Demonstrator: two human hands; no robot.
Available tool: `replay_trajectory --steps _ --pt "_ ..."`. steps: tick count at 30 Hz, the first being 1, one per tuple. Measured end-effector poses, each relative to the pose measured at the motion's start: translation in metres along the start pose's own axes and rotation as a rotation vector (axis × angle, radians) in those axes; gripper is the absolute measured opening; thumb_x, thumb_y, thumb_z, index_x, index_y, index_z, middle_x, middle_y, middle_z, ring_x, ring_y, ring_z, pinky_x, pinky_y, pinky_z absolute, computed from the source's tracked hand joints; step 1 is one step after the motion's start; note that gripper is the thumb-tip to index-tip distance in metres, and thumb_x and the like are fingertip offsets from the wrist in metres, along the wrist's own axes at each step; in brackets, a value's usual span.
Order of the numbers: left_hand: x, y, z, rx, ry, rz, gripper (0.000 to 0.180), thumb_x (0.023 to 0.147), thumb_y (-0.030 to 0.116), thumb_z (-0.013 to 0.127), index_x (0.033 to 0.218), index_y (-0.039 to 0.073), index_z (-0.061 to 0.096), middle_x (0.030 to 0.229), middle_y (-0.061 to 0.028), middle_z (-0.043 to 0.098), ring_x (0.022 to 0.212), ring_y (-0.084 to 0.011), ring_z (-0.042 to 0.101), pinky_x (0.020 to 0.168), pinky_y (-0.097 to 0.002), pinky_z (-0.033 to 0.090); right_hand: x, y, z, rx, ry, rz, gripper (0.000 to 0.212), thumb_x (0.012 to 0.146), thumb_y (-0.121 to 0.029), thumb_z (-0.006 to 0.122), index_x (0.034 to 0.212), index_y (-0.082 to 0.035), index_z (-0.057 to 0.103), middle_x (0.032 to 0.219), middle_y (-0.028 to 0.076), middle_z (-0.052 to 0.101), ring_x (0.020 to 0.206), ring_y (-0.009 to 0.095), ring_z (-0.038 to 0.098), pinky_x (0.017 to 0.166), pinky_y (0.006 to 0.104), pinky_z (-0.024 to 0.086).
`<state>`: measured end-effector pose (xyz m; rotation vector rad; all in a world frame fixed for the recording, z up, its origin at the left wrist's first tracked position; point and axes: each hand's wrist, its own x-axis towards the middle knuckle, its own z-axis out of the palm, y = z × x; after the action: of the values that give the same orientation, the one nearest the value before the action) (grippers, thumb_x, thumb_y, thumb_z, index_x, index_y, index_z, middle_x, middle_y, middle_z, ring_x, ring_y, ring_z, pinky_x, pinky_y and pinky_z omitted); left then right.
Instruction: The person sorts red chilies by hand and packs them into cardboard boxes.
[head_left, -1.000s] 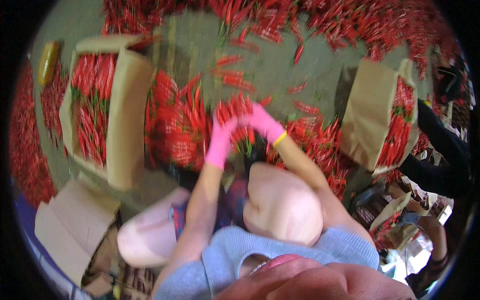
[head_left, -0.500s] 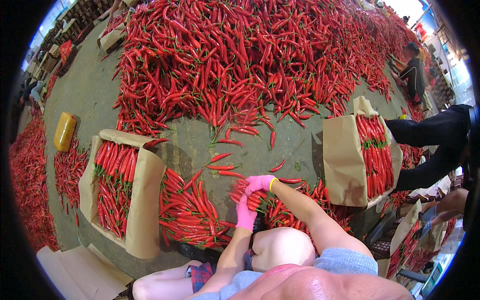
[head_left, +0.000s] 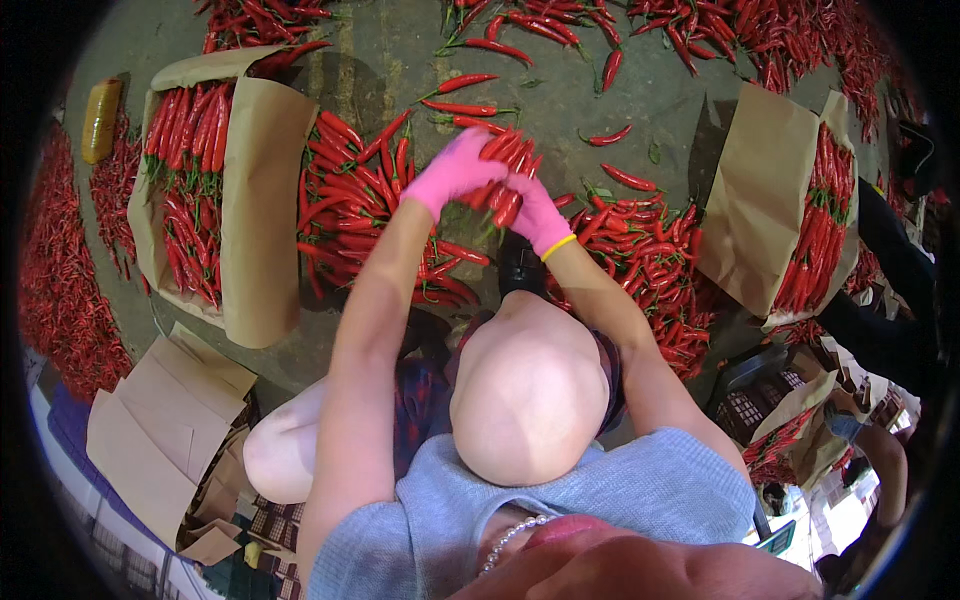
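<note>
A bunch of red chili peppers [head_left: 514, 156] is held between both pink-gloved hands, above the floor in front of my knees. My left hand [head_left: 456, 172] is closed around its left side, and my right hand [head_left: 537, 212] grips it from the lower right. Green stems show at its lower end. To the left of my hands lies a loose heap of chili peppers [head_left: 345, 225], beside a box lined with brown paper [head_left: 262, 205] that has chilies laid in rows. Another chili heap [head_left: 640, 255] is on my right. My palms and some fingertips are hidden.
A second paper-lined box [head_left: 752, 190] of chilies tilts at the right, by a person's dark trouser leg [head_left: 890, 235]. Several single chilies [head_left: 605, 136] are scattered ahead. Brown paper sheets [head_left: 165, 420] lie at lower left; a yellow package [head_left: 101, 120] lies farther off.
The view has tipped downward. My left hand has shifted from under the bunch to its left side, and my right from its top to its lower right. The bunch is turned more upright.
</note>
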<state>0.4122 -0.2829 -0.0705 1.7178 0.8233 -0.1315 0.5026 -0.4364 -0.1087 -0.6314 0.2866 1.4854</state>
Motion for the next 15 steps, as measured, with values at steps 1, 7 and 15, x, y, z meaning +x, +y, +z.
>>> replay_trajectory --steps 1,7,15 --pt "0.019 0.008 -0.007 0.139 -0.029 0.047 0.057 0.076 0.027 0.072 0.127 0.003 0.060 0.105 -0.0150 0.070 0.095 -0.0271 0.068 0.086 -0.0368 0.053 0.015 0.002 -0.009 0.083 0.027 -0.040 0.049 0.088 -0.006 0.063 0.134 -0.002 0.050 0.121 0.013 0.066 0.108 0.029 0.068 0.098 0.0458 0.055" --pt "0.037 0.014 -0.001 0.629 -0.142 -0.039 0.070 0.077 0.044 0.067 0.138 0.011 0.054 0.137 -0.0196 0.054 0.125 -0.0396 0.053 0.104 -0.0416 0.045 0.024 0.006 -0.025 0.086 0.101 -0.117 0.059 0.082 -0.005 0.067 0.138 -0.002 0.048 0.133 0.014 0.059 0.121 0.028 0.060 0.104 0.0450 0.050" --pt "0.008 -0.044 0.016 -1.421 0.471 -0.070 0.042 0.091 0.004 0.063 0.133 0.005 0.054 0.122 -0.0080 0.064 0.107 -0.0222 0.065 0.092 -0.0365 0.053 0.092 -0.073 0.083 -1.139 -0.063 0.101 0.021 0.077 -0.009 0.071 0.096 -0.003 0.065 0.080 0.002 0.067 0.069 0.012 0.062 0.065 0.0297 0.051"
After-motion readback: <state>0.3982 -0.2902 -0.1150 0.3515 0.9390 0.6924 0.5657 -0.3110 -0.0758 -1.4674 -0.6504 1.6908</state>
